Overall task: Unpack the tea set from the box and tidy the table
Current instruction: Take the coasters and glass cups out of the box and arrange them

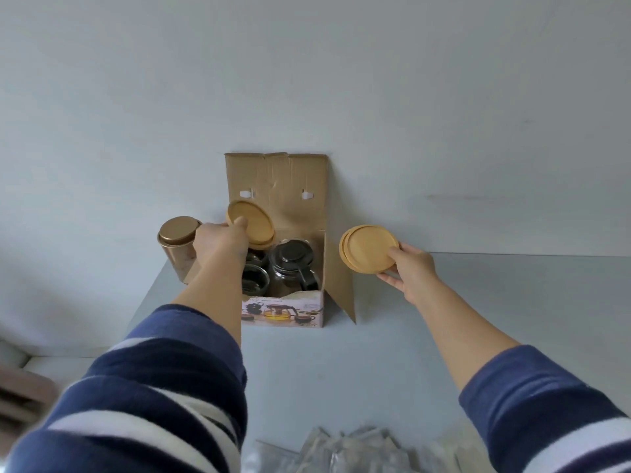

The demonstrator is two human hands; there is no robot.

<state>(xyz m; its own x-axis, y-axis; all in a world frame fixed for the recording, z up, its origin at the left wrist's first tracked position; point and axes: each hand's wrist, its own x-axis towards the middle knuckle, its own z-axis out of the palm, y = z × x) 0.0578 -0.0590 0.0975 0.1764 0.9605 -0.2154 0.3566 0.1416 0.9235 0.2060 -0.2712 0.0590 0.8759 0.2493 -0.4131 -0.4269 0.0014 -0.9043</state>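
Note:
An open cardboard tea-set box point(283, 312) stands against the wall, its lid flap raised. Inside are a glass teapot with a dark lid point(293, 264) and dark glass cups point(254, 279). My left hand point(218, 244) holds a small stack of round wooden coasters point(252, 223) above the box's left side. My right hand point(411, 271) grips another stack of wooden coasters point(370, 247) in the air to the right of the box.
A copper-coloured tin canister point(177, 250) stands left of the box, near the table's left edge. Crumpled clear plastic bags point(358, 448) lie at the near edge. The grey table point(478, 319) runs off to the right.

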